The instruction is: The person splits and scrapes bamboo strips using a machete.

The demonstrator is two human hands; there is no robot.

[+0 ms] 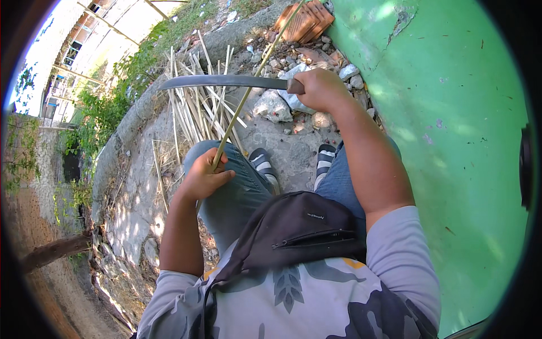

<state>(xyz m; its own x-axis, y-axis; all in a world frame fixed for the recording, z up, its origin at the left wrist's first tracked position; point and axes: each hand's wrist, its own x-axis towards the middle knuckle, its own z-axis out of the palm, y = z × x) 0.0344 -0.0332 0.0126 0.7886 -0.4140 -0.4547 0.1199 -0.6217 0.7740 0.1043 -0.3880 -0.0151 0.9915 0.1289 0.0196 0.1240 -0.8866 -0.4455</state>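
In my right hand [320, 89] is the brown handle of a machete [226, 81], its long dark blade pointing left. My left hand [206, 172] is closed around a long thin greenish stick [243, 101], above my left knee. From that hand the stick slants up and away to the right, and the blade lies across it; whether the two touch I cannot tell. Beyond my left knee, a pile of pale split sticks [195, 113] lies on the ground, partly behind the blade.
Past my sandalled feet [264, 164] lie rocks [272, 106] and rubble, with stacked orange hollow bricks [305, 22] farther off. A green wall [446, 141] rises close on my right. A low concrete kerb [121, 135] curves along the left beside green plants. A black bag [305, 226] rests at my waist.
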